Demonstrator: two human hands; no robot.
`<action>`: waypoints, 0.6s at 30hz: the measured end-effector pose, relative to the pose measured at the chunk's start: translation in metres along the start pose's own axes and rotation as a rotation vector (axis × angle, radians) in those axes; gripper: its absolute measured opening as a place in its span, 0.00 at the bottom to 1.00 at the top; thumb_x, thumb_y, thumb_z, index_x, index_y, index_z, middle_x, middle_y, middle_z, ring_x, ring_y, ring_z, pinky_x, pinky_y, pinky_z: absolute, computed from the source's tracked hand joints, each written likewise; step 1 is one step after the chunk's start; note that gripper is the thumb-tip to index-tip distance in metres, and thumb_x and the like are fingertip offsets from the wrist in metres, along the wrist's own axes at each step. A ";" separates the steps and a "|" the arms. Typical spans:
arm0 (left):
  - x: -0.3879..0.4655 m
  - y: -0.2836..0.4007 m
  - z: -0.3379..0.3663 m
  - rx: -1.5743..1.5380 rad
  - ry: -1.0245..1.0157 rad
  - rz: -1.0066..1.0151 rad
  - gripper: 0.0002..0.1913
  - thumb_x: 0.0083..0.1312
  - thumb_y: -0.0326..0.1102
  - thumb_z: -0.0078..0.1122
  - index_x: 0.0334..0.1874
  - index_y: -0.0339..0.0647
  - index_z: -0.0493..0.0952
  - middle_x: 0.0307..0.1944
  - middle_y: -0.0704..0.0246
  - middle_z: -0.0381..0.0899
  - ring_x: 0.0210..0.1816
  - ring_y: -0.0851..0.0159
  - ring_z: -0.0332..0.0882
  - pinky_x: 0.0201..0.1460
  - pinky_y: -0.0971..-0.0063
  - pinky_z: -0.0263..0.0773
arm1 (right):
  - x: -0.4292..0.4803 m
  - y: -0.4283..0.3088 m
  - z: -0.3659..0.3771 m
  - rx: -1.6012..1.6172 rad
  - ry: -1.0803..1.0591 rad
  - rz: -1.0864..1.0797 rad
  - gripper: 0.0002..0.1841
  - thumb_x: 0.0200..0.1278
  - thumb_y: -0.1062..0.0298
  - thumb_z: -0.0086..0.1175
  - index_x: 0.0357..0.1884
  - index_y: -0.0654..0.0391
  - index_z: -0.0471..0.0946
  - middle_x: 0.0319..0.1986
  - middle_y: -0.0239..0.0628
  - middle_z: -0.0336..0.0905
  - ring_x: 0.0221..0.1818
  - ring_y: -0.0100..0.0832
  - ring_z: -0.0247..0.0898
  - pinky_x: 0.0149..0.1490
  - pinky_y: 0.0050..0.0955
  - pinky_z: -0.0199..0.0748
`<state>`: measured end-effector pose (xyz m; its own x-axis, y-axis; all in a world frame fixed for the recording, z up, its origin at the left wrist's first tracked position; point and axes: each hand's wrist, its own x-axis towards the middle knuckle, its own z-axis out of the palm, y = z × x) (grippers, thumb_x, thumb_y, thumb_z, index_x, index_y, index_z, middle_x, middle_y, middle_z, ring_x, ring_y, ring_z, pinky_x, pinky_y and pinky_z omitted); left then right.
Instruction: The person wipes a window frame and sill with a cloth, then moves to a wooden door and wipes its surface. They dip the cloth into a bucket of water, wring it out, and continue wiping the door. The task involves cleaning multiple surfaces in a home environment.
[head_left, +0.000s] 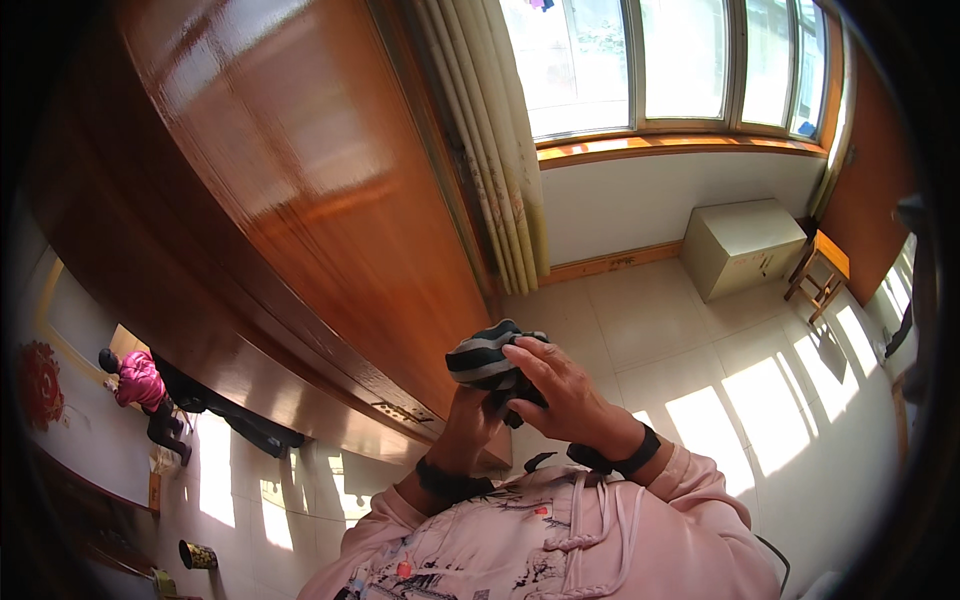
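A bundled striped cloth (484, 356), dark green and pale grey, is held up in front of my chest. My left hand (471, 421) grips it from below, its fingers largely hidden by the fabric. On the bundle's right side my right hand (553, 384) has thumb and fingers closed around the cloth. Darker fabric hangs between the two hands, and I cannot tell what kind of item it is. Behind and left of the bundle rises a glossy wooden wardrobe (360, 195).
Beige curtains (499, 157) hang beside the window (679, 64). A metal cabinet (742, 247) and a wooden stool (825, 262) stand by the far wall. At the left, another person (142, 382) in a pink top faces the wall. A patterned bin (198, 555) stands on the tiled floor (645, 322).
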<state>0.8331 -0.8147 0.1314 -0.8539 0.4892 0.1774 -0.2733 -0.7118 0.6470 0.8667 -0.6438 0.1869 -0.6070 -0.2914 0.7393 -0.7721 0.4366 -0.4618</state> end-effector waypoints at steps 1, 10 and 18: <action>0.005 0.004 0.002 -0.014 0.034 0.008 0.22 0.72 0.38 0.50 0.66 0.40 0.65 0.61 0.64 0.71 0.62 0.62 0.70 0.67 0.66 0.66 | 0.007 0.005 -0.002 -0.082 0.047 -0.098 0.42 0.46 0.68 0.67 0.68 0.52 0.63 0.63 0.51 0.63 0.62 0.56 0.64 0.63 0.46 0.66; 0.034 0.017 0.020 0.164 0.103 0.124 0.27 0.73 0.42 0.48 0.71 0.43 0.56 0.65 0.66 0.64 0.65 0.66 0.63 0.68 0.65 0.60 | 0.039 0.084 0.039 0.277 0.073 -0.014 0.42 0.40 0.73 0.68 0.65 0.53 0.65 0.60 0.53 0.65 0.61 0.55 0.65 0.63 0.43 0.67; 0.032 0.026 0.067 1.140 0.433 0.345 0.28 0.67 0.35 0.58 0.69 0.40 0.63 0.63 0.61 0.68 0.61 0.62 0.70 0.63 0.67 0.67 | 0.073 0.155 0.053 1.407 0.056 0.608 0.24 0.63 0.76 0.50 0.63 0.58 0.64 0.52 0.37 0.72 0.54 0.31 0.71 0.57 0.29 0.72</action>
<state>0.8287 -0.7838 0.2035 -0.9379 0.0072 0.3469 0.3428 0.1733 0.9233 0.6929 -0.6428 0.1434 -0.9042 -0.3269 0.2749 0.0164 -0.6696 -0.7425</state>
